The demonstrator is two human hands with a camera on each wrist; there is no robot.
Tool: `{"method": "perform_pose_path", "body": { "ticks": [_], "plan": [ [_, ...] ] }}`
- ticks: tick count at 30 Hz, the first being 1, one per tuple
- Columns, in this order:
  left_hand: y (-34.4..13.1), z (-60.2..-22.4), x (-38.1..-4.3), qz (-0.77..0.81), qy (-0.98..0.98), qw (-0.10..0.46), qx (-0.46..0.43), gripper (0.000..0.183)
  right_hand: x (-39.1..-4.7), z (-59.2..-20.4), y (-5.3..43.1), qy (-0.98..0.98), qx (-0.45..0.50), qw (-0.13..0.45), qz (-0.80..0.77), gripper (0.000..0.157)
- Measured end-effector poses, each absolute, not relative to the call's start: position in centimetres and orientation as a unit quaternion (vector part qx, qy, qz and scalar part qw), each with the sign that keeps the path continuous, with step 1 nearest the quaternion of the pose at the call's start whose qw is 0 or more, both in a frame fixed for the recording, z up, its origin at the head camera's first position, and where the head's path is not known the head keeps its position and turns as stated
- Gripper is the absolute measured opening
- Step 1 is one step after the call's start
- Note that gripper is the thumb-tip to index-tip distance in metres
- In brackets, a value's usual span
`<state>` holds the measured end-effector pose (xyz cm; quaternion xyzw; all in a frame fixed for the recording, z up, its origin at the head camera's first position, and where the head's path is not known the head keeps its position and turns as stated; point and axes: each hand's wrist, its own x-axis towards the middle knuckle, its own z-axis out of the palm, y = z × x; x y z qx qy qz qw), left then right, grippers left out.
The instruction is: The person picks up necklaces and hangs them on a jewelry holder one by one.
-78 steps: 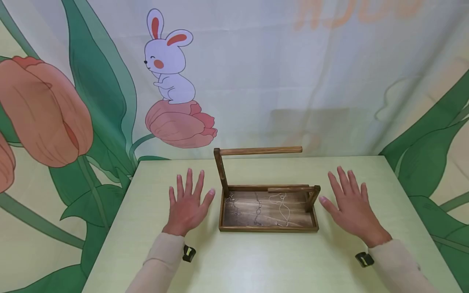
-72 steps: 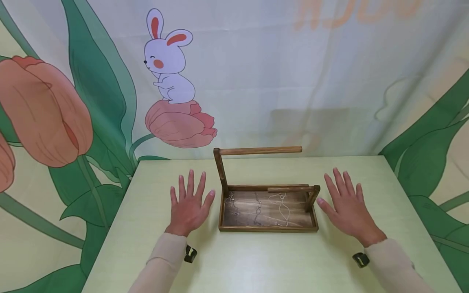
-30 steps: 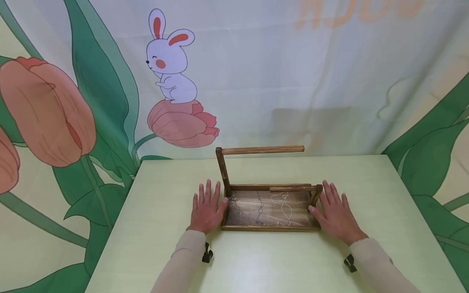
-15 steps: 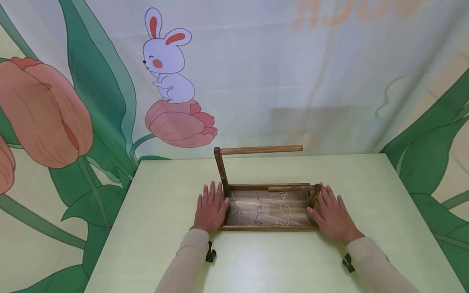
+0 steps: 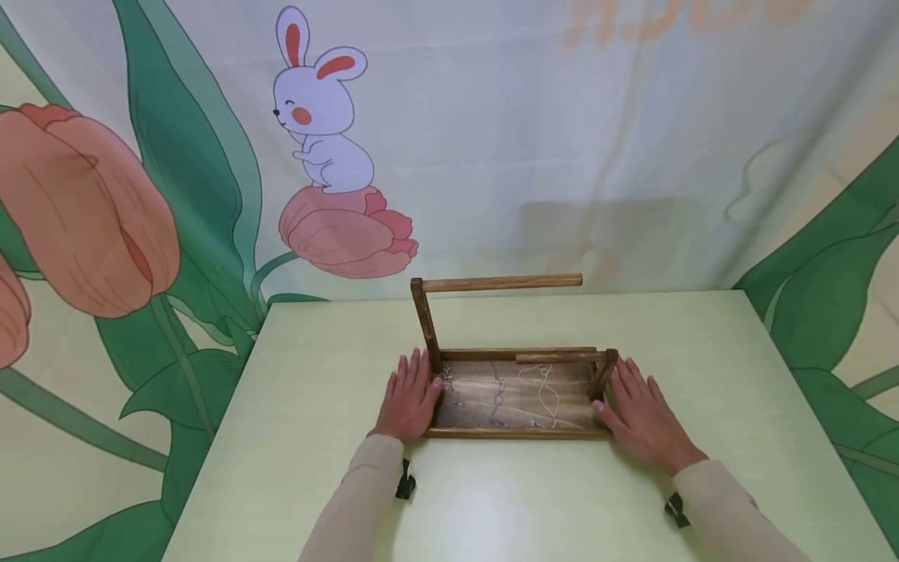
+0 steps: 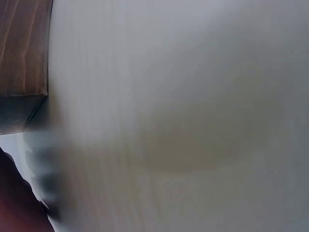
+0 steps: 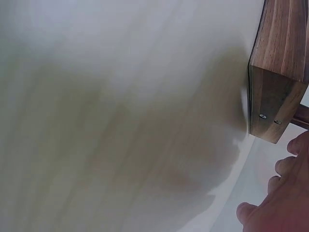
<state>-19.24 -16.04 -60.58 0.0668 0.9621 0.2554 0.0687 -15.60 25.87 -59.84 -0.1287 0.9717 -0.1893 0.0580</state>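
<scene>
Behind everything, where a cloth [image 5: 632,117] printed with tulips and a rabbit hangs as the backdrop, its lower part meets the far edge of a pale desk [image 5: 506,499]. On that desk, near the middle, lies a wooden tray [image 5: 520,433], flat and long side on, directly between the two hands. The left hand [image 5: 407,402] lies along the tray's left end and the right hand [image 5: 648,417] along its right end, the fingers of both straight and open, gripping nothing. Each thumb reaches over the rim beside it; how firmly either presses, I cannot tell.

At the tray's left end rises a tall post [image 5: 425,328], its long bar [image 5: 502,282] running right, high over the back. A short post [image 5: 602,378] stands at the right end, just inside the right fingers and partly in their way; its lower bar [image 5: 558,358] points left. Black clips hang at both wrists. Inside the tray lie fine chains: a tangled one [image 5: 449,382] at left, a dark one [image 5: 499,386] mid-tray, a pale one [image 5: 546,390] right.
</scene>
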Motion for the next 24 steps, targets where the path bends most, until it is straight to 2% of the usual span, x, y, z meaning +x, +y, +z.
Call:
{"method": "perform_pose_path", "body": {
  "ticks": [9,24],
  "plan": [
    [-16.0,-61.2,-19.5,0.272,0.958,0.072,0.059,0.068,-14.1,-59.4,26.3,0.969,-0.152,0.041,-0.191,0.079],
    [-15.9,-61.3,-19.3,0.287,0.954,0.075,0.053,0.068,-10.9,-58.5,25.5,0.973,-0.166,0.036,-0.154,0.079]
  ]
}}
